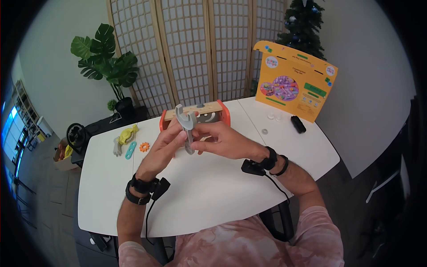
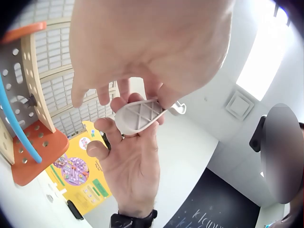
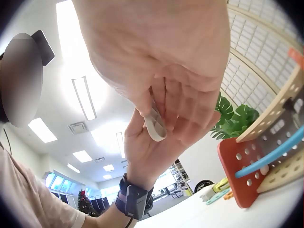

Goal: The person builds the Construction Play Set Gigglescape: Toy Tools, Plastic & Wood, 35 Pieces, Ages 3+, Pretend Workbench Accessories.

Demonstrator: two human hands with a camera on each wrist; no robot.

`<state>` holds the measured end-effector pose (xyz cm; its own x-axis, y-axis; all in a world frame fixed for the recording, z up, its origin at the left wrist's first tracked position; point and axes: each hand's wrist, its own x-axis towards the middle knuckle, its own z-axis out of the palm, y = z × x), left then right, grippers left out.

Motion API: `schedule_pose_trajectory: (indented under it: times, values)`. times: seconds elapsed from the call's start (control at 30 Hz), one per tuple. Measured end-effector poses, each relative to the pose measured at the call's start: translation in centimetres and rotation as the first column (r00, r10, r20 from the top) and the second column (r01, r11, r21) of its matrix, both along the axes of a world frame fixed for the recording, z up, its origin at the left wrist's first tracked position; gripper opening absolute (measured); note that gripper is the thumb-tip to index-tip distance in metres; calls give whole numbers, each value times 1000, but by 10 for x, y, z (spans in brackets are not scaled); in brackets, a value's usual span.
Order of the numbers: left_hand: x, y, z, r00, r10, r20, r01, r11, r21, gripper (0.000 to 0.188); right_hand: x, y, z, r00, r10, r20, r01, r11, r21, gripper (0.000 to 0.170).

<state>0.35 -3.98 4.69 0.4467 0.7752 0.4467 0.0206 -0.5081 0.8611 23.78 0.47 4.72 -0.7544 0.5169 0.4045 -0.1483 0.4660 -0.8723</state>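
Both hands hold a grey toy wrench (image 1: 189, 129) above the table, its forked end pointing up and away. My left hand (image 1: 161, 150) pinches it from the left, the thumb lying along the shaft. From the right, my right hand (image 1: 227, 141) grips it between thumb and fingers. A ribbed back on the wrench handle (image 2: 138, 117) shows in the left wrist view. Just behind the hands stands a toy workbench (image 1: 225, 116) with orange-red sides, a wooden top and a grey panel with holes; a blue bar (image 3: 270, 159) crosses it in the right wrist view.
On the table (image 1: 191, 200), a yellow-and-grey toy piece (image 1: 129, 133), a teal strip (image 1: 130, 150) and an orange gear (image 1: 144, 147) lie left. At right are small clear pieces (image 1: 271, 116), a grey ring (image 1: 265, 131), a black case (image 1: 298, 124) and an upright yellow box (image 1: 291, 82).
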Motion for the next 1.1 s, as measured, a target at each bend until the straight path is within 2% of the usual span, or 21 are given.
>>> schedule_pose_trajectory:
  times: [0.1, 0.23, 0.3, 0.43, 0.53, 0.6, 0.73, 0.8, 0.87, 0.9, 1.0, 1.03, 1.1]
  values:
    - [3, -8, 6, 995, 42, -87, -45, 999, -27, 44, 7, 2, 0, 1000, 2, 11, -2, 1000, 17, 34]
    - [5, -4, 4, 997, 27, -78, -31, 998, -46, 43, 12, 5, 3, 999, -5, 46, 4, 1000, 23, 35]
    - [7, -4, 3, 996, 65, -56, -63, 997, 32, 42, 15, 5, 3, 995, -31, 92, 28, 999, 35, 34]
    - [10, -7, 6, 993, 115, -12, -115, 993, 18, 39, 18, 6, 0, 994, -68, 85, 61, 994, 91, 32]
    - [7, -8, 6, 983, 184, 25, -182, 980, -86, 34, 27, 7, 4, 992, -106, 71, 101, 992, 76, 33]
    - [4, -9, 10, 987, 159, -7, -157, 971, -181, 31, 36, 4, 11, 979, -171, 112, 173, 985, -5, 34]
    - [-4, -1, -3, 981, 193, -28, -195, 979, -65, 30, 56, 15, 6, 975, -184, 125, 191, 980, -50, 36]
    - [-7, -2, -1, 975, 219, -38, -222, 970, -96, 28, 66, 19, 3, 972, -205, 114, 212, 976, -46, 34]
    - [-13, 0, 1, 966, 254, -50, -258, 960, -106, 27, 76, 21, 6, 965, -263, 6, 262, 963, 62, 31]
    - [-16, 1, 1, 955, 291, -65, -297, 948, -113, 25, 84, 25, 6, 959, -283, 23, 279, 955, 99, 29]
    - [-28, 7, -2, 945, 325, -31, -326, 942, -83, 25, 102, 29, 10, 940, -339, -35, 341, 939, 47, 29]
    - [-30, 9, -3, 945, 326, -14, -327, 945, -22, 24, 105, 28, 14, 918, -394, -50, 394, 919, 6, 31]
    - [-32, 9, -3, 933, 360, 23, -360, 933, -33, 24, 115, 27, 23, 904, -422, -67, 421, 906, -29, 31]
